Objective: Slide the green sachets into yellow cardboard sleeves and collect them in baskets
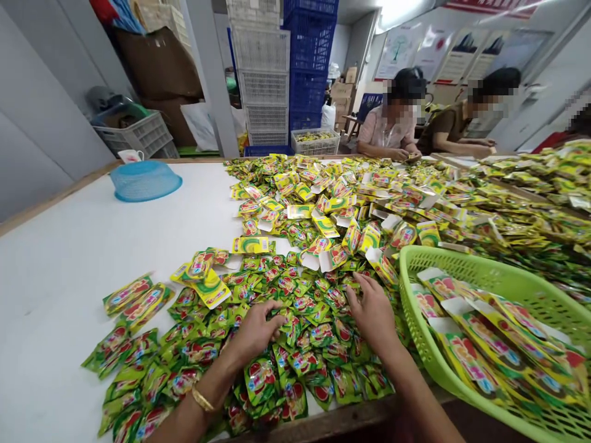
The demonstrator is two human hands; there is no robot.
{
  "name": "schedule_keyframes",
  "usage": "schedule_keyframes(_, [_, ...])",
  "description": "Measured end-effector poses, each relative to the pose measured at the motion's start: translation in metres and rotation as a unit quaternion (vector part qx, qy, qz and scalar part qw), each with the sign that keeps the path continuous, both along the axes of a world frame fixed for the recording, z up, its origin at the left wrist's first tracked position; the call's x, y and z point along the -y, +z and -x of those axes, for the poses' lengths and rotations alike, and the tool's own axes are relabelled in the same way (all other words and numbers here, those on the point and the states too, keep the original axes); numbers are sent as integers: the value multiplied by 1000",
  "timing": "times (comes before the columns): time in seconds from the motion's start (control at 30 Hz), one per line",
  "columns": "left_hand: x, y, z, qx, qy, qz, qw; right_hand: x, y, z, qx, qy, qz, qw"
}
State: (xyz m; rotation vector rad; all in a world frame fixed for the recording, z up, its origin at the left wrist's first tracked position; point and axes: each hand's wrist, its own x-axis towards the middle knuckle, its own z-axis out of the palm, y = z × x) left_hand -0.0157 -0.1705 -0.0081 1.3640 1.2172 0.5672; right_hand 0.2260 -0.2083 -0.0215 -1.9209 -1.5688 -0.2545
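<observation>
My left hand (pixel 259 331), with a gold bracelet (pixel 202 399) at the wrist, reaches over a spread of small green sachets (pixel 261 378) printed with red fruit. Its fingers are loosely curled, thumb and forefinger apart, their tips beside a green sachet (pixel 292 329); no hold on it shows. To the right, my right hand (pixel 373 312) is open, fingers stretched toward the far side of the heap. Just beyond its fingertips lie yellow-green printed boxes (pixel 336 255), some with white flaps raised. More boxes (pixel 211 288) rest on the sachets at left.
A green basket (pixel 443 363) of filled-looking boxes stands at the right, beside my right forearm. A blue basket (pixel 145 180) and white cup (pixel 131 155) are at the far left. Two people (pixel 390 132) work across the table; another is partly visible at right. Crates (pixel 263 80) stand stacked behind.
</observation>
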Motion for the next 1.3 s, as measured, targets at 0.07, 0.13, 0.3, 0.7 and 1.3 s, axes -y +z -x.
schedule_keyframes(0.07, [-1,-6,-1,20,31,3,999,-3,-1,-3,6,2,16,1000])
schedule_keyframes(0.13, [-4,-10,-2,37,72,-3,997,-9,-5,6,27,9,61,998])
schedule_keyframes(0.3, [-11,-15,-2,90,137,-18,986,-22,-18,48,56,60,141,987])
schedule_keyframes(0.7, [-17,-14,3,114,120,23,986,-43,0,54,42,171,129,976])
schedule_keyframes(1.3, [-40,-34,8,160,44,74,983,-220,36,84,157,163,220,949])
